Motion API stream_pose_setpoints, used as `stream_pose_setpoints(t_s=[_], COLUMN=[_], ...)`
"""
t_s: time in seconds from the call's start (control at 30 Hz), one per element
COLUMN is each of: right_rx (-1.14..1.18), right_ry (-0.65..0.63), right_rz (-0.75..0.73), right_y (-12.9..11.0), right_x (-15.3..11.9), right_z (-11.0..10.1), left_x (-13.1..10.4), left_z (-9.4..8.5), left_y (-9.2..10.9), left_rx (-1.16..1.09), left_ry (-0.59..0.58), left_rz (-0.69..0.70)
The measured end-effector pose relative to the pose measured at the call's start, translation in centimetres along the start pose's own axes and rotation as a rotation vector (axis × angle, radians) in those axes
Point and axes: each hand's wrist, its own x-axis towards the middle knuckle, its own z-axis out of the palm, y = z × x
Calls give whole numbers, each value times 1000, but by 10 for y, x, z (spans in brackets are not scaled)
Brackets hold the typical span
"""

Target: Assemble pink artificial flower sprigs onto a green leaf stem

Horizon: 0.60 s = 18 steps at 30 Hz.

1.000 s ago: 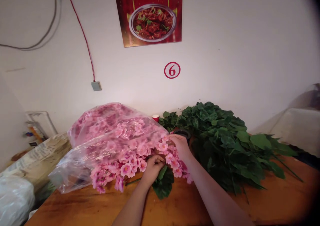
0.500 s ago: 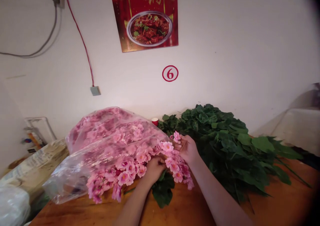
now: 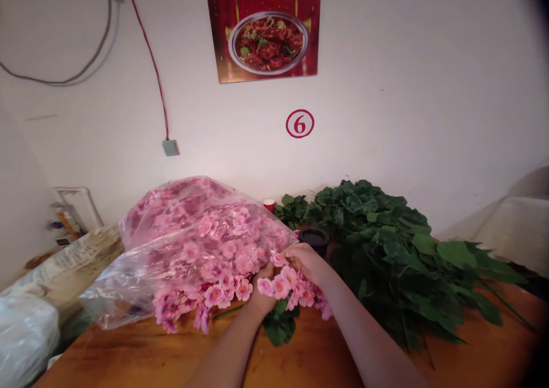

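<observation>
In the head view, my right hand (image 3: 305,262) pinches a small pink artificial blossom (image 3: 278,259) between thumb and fingers. My left hand (image 3: 263,294) is closed just below and to the left, around a spray of pink flowers (image 3: 288,286); its fingertips are partly hidden by the petals. A dark green leaf (image 3: 281,326) hangs under the spray, over the table. To the left, more pink flowers (image 3: 218,288) spill from a clear plastic bag (image 3: 171,228) packed with the same blossoms.
A big heap of green leafy stems (image 3: 386,256) covers the table's right side. Behind my right hand stands a black pot (image 3: 314,237), with a red cup (image 3: 269,206) by the wall. The wooden table (image 3: 141,359) has sacks (image 3: 64,274) beside it on the left.
My right hand has come down and left toward my left hand, with the blossom in its fingers. The black pot behind it now shows. The view has shifted slightly.
</observation>
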Motion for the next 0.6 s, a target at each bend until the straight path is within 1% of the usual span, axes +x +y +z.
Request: stream_pose_setpoints(t_s=[0.13, 0.2, 0.37, 0.43, 0.53, 0.6], right_rx=[-81, -167, -387, -415, -304, -193], right_ry=[182, 225, 233, 236, 211, 190], right_rz=[3, -10, -70, -87, -82, -51], right_y=[4, 7, 8, 6, 5, 6], right_x=[4, 4, 2, 3, 8, 12], right_z=[-2, -2, 2, 3, 0, -2], left_x=[-3, -2, 1, 2, 4, 5], left_z=[0, 2, 2, 2, -1, -3], left_y=[-7, -12, -17, -16, -17, -22], left_rx=[52, 39, 34, 16, -11, -6], left_ry=[-14, 4, 25, 17, -29, -54], left_rz=[163, 193, 170, 152, 157, 168])
